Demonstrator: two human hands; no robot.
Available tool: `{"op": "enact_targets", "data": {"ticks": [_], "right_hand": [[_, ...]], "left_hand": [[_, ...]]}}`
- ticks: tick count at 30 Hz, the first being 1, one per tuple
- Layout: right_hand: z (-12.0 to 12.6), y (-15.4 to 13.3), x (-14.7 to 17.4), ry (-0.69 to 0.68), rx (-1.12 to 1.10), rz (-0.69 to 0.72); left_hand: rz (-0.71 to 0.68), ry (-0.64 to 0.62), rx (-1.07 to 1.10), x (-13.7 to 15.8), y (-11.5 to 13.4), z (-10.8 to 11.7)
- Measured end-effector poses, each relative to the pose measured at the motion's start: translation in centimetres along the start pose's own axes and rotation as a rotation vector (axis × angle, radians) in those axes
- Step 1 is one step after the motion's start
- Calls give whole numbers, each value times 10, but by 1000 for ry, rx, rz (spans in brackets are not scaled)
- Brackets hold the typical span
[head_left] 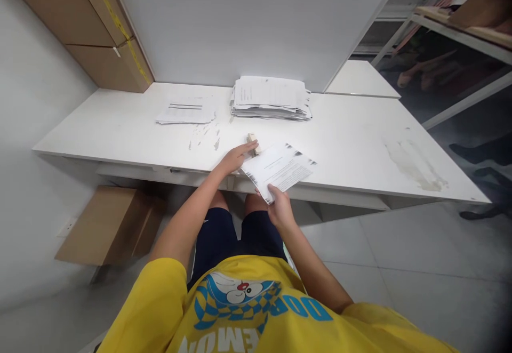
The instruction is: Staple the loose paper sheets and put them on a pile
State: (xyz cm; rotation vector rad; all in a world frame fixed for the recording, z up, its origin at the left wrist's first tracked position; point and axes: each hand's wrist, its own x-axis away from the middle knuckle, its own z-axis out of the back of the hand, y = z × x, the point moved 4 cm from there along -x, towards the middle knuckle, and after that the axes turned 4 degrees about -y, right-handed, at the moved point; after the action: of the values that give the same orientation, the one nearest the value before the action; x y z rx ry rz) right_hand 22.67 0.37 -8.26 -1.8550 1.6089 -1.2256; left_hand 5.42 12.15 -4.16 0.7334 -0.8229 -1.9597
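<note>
Held in right hand, thumb on top: flat, rectangular printed paper — white, black text lines, dark smudges along edges — on near side of tall paper stack. Under left hand, fingers extended, also on that side: small oblong cream block; cannot tell whether gripped. Below tall paper stack: smooth, white, grey-scuffed table. Left of it: low paper stack; farther left, brown cardboard boxes.

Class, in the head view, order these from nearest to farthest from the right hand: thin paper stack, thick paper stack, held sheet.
1. Held sheet: gripped by the right hand.
2. Thick paper stack: straight ahead.
3. Thin paper stack: farther left.
</note>
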Motion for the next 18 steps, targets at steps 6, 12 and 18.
{"op": "enact_targets", "data": {"ticks": [6,12,18], "right_hand": [[-12,15,18,-85,-57,-108],[-34,20,16,-188,-47,-123],[-57,33,1,-244,53,-245]], "left_hand": [[88,89,154,3,2,8],[76,80,122,5,10,8],[84,306,243,8,0,17]]}}
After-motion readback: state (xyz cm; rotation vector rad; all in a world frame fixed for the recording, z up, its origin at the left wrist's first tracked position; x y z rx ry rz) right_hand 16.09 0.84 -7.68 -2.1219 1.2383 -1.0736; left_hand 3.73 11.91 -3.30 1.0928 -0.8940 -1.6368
